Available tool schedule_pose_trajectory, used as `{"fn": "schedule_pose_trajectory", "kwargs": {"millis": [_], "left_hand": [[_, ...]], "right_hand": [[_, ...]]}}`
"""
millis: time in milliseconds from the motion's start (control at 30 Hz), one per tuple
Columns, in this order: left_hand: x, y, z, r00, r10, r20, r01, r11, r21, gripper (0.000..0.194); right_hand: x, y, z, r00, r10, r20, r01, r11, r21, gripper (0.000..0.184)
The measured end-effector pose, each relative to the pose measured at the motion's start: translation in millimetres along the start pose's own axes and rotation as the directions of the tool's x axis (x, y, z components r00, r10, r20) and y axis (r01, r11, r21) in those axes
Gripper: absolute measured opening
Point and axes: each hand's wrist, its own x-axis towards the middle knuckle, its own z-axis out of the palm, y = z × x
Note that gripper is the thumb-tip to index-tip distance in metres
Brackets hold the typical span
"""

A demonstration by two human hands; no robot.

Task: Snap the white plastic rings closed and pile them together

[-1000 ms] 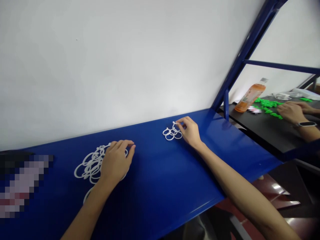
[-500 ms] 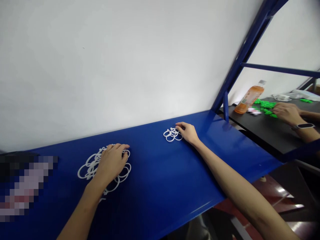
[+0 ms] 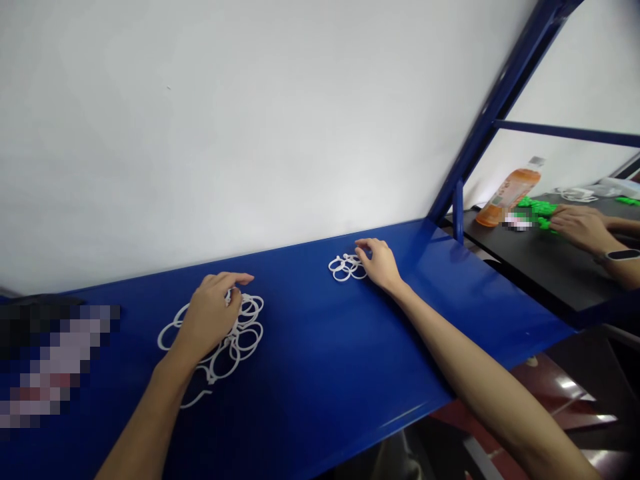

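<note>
My left hand [image 3: 213, 313] is over a loose pile of white plastic rings [image 3: 247, 333] on the blue tabletop [image 3: 310, 333]. Its index finger stretches forward with the thumb apart, and no ring shows in its grasp. The palm hides part of the pile. To the right, a smaller cluster of white rings [image 3: 341, 272], some with small knobs, lies flat near the back edge. My right hand [image 3: 379, 263] is at this cluster's right side, fingers curved and a gap between thumb and index finger. It covers the edge of the nearest ring.
Dark fabric [image 3: 40, 307] and a blurred-out item [image 3: 65, 367] lie at the left. A white wall [image 3: 250, 133] rises behind. Past the blue metal frame [image 3: 480, 133], a co-worker's hands [image 3: 583, 227] handle green pieces [image 3: 543, 207] near an orange drink bottle [image 3: 510, 193] on a black table.
My left hand has shifted up and left over the pile, its index finger straighter, baring more rings on the right. My right hand stays beside the small cluster. The view has shifted slightly.
</note>
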Motion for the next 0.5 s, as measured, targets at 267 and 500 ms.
{"fn": "schedule_pose_trajectory", "kwargs": {"millis": [267, 500], "left_hand": [[-9.0, 4.0, 10.9, 0.985, -0.022, 0.17, -0.012, 0.98, 0.199, 0.036], [-7.1, 26.0, 12.2, 0.997, 0.063, 0.042, -0.064, 0.997, 0.036, 0.023]], "right_hand": [[-15.9, -31.0, -4.4, 0.971, -0.24, -0.002, 0.239, 0.971, -0.017, 0.018], [-38.2, -62.3, 0.2, 0.922, -0.353, 0.158, 0.338, 0.934, 0.114, 0.015]]}}
